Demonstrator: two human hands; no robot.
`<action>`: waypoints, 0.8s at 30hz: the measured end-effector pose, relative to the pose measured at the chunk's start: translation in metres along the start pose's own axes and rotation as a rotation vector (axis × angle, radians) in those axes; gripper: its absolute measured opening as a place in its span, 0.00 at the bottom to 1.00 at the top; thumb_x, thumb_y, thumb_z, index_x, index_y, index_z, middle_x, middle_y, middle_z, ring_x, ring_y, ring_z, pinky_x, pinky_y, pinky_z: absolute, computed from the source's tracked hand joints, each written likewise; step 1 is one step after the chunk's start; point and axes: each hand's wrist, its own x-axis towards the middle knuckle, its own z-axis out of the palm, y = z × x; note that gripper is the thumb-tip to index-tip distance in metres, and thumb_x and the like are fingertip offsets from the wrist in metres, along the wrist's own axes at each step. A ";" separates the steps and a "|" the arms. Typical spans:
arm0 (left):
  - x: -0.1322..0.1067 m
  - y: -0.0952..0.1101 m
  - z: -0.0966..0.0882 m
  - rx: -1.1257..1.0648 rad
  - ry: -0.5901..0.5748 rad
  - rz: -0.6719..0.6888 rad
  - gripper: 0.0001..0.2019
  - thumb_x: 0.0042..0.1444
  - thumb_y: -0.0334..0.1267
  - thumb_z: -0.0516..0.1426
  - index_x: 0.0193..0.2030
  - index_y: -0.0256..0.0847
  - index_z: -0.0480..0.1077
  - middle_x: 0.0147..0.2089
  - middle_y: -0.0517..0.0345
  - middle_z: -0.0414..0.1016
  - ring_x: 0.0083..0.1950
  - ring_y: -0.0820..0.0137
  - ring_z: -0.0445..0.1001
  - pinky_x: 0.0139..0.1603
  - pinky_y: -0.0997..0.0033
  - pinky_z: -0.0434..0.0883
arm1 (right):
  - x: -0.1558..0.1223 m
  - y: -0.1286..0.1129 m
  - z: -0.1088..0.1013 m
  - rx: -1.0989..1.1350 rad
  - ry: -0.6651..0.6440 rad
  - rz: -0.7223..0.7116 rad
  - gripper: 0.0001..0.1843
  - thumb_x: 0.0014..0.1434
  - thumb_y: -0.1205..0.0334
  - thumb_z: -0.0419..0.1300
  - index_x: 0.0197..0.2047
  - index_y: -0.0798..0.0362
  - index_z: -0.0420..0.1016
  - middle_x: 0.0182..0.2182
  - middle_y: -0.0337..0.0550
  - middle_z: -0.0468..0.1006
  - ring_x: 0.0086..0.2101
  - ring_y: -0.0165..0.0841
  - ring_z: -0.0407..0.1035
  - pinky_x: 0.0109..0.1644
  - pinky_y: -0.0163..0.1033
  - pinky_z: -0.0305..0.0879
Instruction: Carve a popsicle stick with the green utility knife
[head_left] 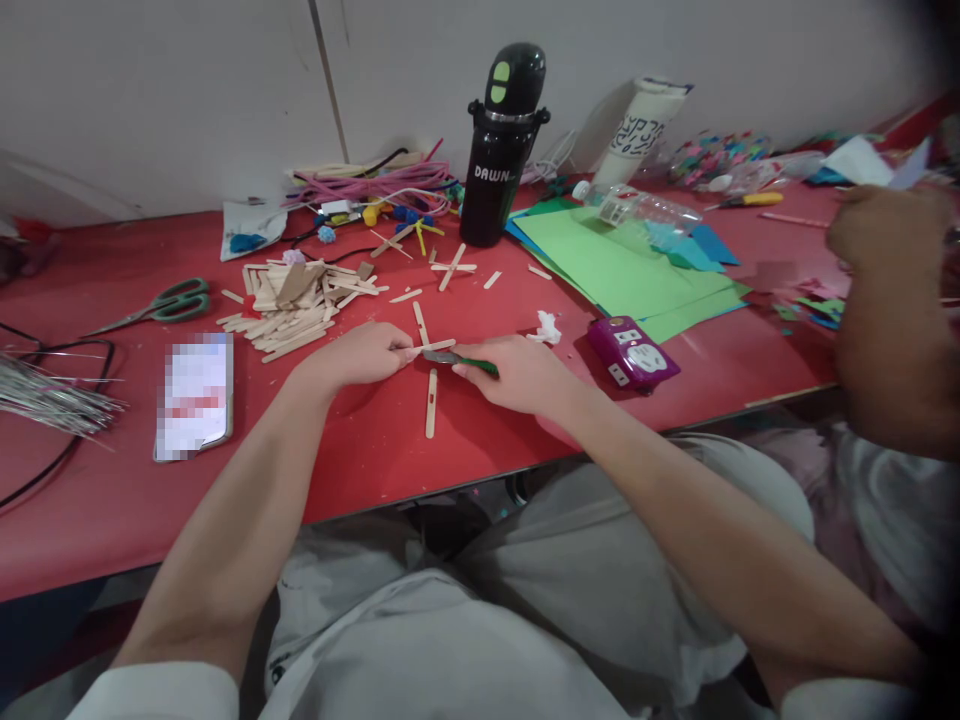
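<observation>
Left hand's pinching a wooden stick [441,345] between both hands, right hand [517,370]'s wrapped round a green-handled blade [444,357] right by it, lidded black bottle [491,180] (contents hidden) between 12 and 1 o'clock from there, clear plastic pack [720,158] of colourful bits around 2.

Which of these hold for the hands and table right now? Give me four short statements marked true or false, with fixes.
1. The left hand holds a wooden stick. True.
2. The right hand is empty. False: it holds a green-handled tool.
3. The black bottle stands upright on the red table. True.
4. The scissors lie right of the black bottle. False: they lie left of it, past the pile of sticks.
</observation>
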 end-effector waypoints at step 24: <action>-0.002 -0.003 0.001 -0.015 -0.007 0.057 0.14 0.57 0.44 0.53 0.23 0.42 0.60 0.23 0.60 0.62 0.26 0.70 0.60 0.30 0.66 0.53 | -0.002 -0.001 0.003 -0.035 0.034 0.027 0.19 0.69 0.54 0.55 0.59 0.44 0.79 0.45 0.44 0.84 0.42 0.43 0.77 0.42 0.43 0.68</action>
